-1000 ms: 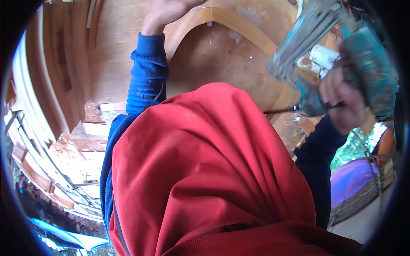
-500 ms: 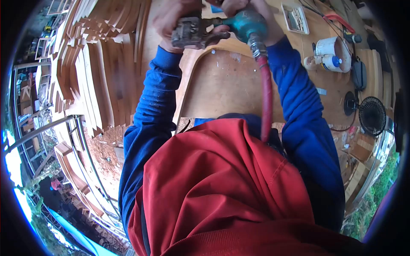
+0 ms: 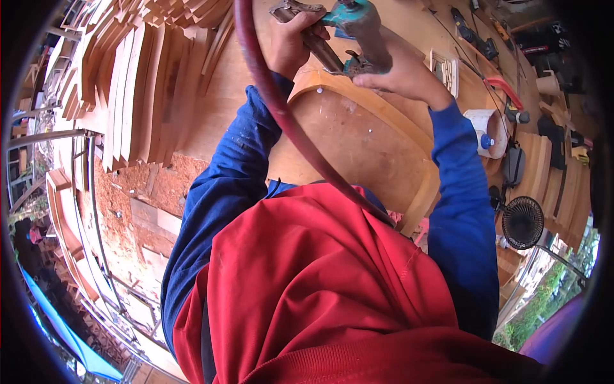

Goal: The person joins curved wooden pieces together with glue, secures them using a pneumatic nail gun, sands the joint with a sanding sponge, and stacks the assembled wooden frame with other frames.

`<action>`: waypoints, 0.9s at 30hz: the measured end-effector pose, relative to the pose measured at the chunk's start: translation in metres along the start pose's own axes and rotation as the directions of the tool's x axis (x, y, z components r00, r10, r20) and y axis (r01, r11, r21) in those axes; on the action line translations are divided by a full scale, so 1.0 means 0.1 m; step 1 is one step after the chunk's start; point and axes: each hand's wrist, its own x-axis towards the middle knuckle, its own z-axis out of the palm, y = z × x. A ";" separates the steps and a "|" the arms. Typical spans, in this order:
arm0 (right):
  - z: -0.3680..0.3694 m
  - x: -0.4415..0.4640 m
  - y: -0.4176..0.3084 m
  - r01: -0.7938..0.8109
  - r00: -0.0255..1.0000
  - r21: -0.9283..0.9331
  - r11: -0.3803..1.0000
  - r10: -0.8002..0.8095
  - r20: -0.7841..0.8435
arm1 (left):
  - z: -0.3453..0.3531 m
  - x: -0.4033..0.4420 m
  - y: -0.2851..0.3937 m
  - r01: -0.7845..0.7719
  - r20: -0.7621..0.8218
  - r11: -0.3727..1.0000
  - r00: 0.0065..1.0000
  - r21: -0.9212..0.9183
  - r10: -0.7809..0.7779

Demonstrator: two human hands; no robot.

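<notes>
At ten o'clock stood a thick stack of cut wooden pieces; at eight o'clock a blue sheet slanted. A white bucket sat near two o'clock, a blue cap showing against it, and a dark round fan at three. Greenery showed at four.

Stacked shaped boards show a woodworking workshop.

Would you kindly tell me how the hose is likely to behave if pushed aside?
The hose would probably bend, not fold: its curve is smooth and kink-free. It may spring back slightly, since it bows rather than hangs limp. It might brush the left sleeve, which it crosses in this view.
</notes>
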 end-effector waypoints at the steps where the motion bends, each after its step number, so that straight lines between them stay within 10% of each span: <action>1: -0.01 0.13 0.02 -0.057 0.997 0.067 0.996 0.054 0.049 | -0.12 0.04 -0.09 0.038 0.000 0.997 0.999 -0.070 -0.038; 14: 0.47 0.53 0.50 -0.331 0.930 0.191 0.924 0.284 0.235 | -0.96 0.17 -0.98 0.260 0.002 0.927 0.963 -0.270 -0.269; 27: 0.51 0.69 0.49 -0.384 0.859 -0.078 0.920 0.387 0.336 | -1.12 0.14 -1.18 0.235 0.027 0.879 0.969 -0.415 -0.247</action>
